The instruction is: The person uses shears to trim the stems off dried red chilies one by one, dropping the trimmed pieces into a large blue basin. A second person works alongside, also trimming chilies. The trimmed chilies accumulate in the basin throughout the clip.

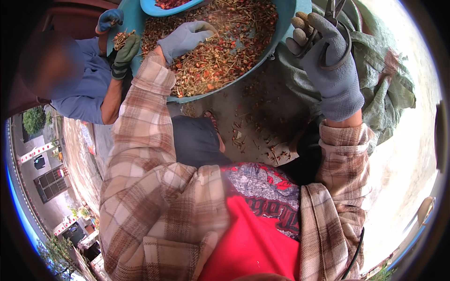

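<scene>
My left hand (188,38), in a grey knit glove, reaches over a large teal tub (295,21). Its fingertips bend down at the heap of dried red chilli pieces and pale stems (207,70); whether anything is pinched between them is unclear. On the right, my gloved right hand (325,58) holds a pair of scissors (346,49) by the handle loops. Their blades point away from me, past the tub's rim, and are cut off by the top edge of the view. The palm side of that glove is stained brown at the fingertips.
A co-worker (84,73) sits at the left; one green-gloved hand (127,52) holds a bunch of stems (121,39). A blue basin (172,8) with red pieces rests in the tub's far side. Green woven sacking (379,87) lies right. Stems (274,154) litter the concrete floor.
</scene>
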A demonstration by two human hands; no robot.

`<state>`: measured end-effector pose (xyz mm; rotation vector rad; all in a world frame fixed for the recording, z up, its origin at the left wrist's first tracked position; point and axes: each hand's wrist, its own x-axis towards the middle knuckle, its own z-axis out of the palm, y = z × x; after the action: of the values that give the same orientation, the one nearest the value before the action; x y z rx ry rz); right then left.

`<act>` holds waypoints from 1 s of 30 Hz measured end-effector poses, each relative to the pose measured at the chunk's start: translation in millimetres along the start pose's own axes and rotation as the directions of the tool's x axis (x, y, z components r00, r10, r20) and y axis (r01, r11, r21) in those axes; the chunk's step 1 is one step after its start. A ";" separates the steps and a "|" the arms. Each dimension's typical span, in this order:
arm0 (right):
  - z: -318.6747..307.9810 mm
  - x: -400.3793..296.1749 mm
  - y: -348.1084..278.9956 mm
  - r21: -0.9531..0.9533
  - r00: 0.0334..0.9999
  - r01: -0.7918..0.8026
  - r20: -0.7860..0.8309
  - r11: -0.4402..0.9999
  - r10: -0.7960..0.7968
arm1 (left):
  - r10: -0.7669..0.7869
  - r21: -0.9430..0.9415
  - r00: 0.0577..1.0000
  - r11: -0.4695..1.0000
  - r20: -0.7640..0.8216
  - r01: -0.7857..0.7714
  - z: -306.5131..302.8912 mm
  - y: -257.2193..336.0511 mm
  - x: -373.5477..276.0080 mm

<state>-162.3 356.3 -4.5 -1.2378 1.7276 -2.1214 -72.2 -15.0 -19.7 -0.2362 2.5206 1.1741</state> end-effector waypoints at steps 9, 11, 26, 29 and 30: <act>1.7 3.0 -11.4 0.068 0.990 -0.102 -0.086 0.992 0.108 | -0.004 0.456 0.994 0.889 0.112 -0.048 35.5 38.6 35.8; 3.3 6.7 -22.1 0.146 0.962 -0.220 -0.130 0.965 0.239 | 0.149 0.616 0.986 0.770 0.080 -0.166 53.5 36.9 55.1; 5.1 7.3 -9.0 0.029 0.995 -0.042 -0.093 0.999 0.044 | 0.178 0.780 0.984 0.613 0.013 -0.122 105.0 49.8 137.3; 5.4 8.3 -6.0 -0.013 0.996 -0.017 -0.093 1.000 0.015 | 0.153 0.797 0.986 0.586 0.072 -0.149 98.5 41.2 136.9; 4.7 8.6 -4.9 -0.024 0.997 -0.008 -0.081 1.000 0.006 | 0.167 0.785 0.983 0.597 0.080 -0.165 93.2 30.0 134.7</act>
<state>-163.0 349.5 4.0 -1.1658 1.7918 -2.1822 -183.1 75.2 -105.1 0.2419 2.8238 -0.0122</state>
